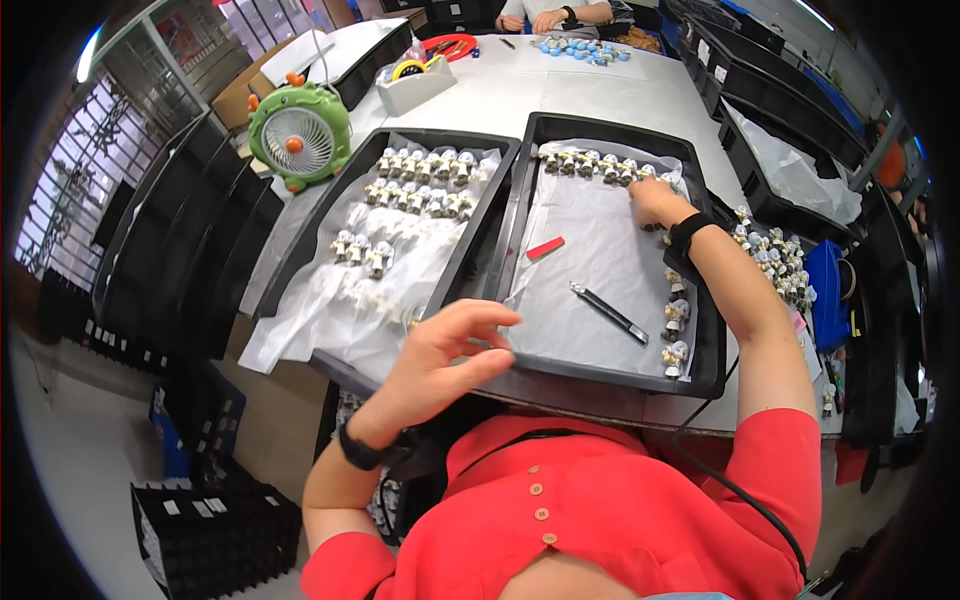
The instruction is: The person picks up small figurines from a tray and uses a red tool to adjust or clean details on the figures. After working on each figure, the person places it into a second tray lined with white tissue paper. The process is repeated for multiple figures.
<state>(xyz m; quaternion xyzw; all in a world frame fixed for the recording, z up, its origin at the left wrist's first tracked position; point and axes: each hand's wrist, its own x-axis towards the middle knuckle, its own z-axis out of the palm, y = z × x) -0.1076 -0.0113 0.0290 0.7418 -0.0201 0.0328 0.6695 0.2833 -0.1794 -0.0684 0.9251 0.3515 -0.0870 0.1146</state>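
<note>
My right hand (659, 203) reaches into the far right corner of the right black tray (712, 330). Its fingers are bent together among small white, dark and gold figurines (610, 166); whatever they hold is hidden. These figurines stand along the tray's far and right sides on white paper (590, 230). My left hand (440, 355) hovers over the gap between the trays' near ends, fingers apart and holding nothing. A black cutter knife (610, 313) and a flat red piece (545, 248) rest on the paper.
The left black tray (490, 190) holds rows of figurines under and between thin paper. A green fan (300, 135) and tape dispenser (415, 85) stand beyond it. Loose figurines (775, 260) lie right, near a blue bin (826, 295). Across the table, another person's hands (548, 20) are near blue pieces (580, 50).
</note>
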